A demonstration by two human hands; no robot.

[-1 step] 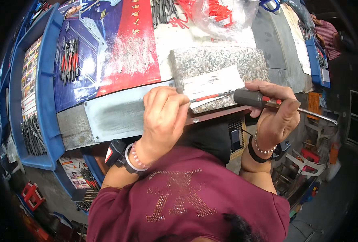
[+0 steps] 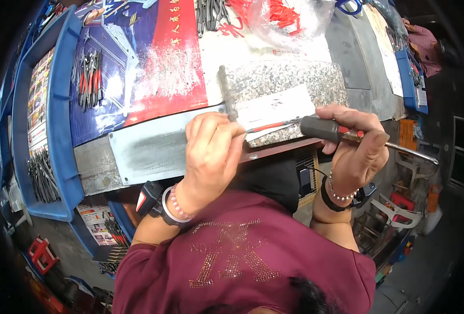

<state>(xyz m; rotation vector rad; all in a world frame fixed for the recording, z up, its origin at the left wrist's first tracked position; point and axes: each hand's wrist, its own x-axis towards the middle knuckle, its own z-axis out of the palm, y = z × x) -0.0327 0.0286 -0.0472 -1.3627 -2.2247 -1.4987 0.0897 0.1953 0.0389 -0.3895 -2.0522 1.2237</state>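
My left hand (image 2: 211, 149) is closed in a pinch on one end of a slim red-and-black tool (image 2: 268, 126). That tool lies across the near part of a speckled stone block (image 2: 273, 73), over white paper (image 2: 292, 100). In my right hand (image 2: 365, 149) is a screwdriver (image 2: 315, 127), gripped with its dark handle to the left and its metal shaft pointing right, away from the block. The handle's butt end is right by the slim tool's far end; whether they touch I cannot tell. My left fingertips hide the tool's near end.
A grey-white plate (image 2: 148, 149) lies left of the block. Several red-and-black tools (image 2: 89, 78) rest on the blue-and-red sheet. A blue tray (image 2: 67, 131) stands at the left edge. Behind the block is a clear bag (image 2: 315, 21) of red parts. A co-worker (image 2: 424, 47) is at the far right.
The screwdriver's handle end has shifted very slightly left and down in my right hand. My left hand and the slim tool stay in place.
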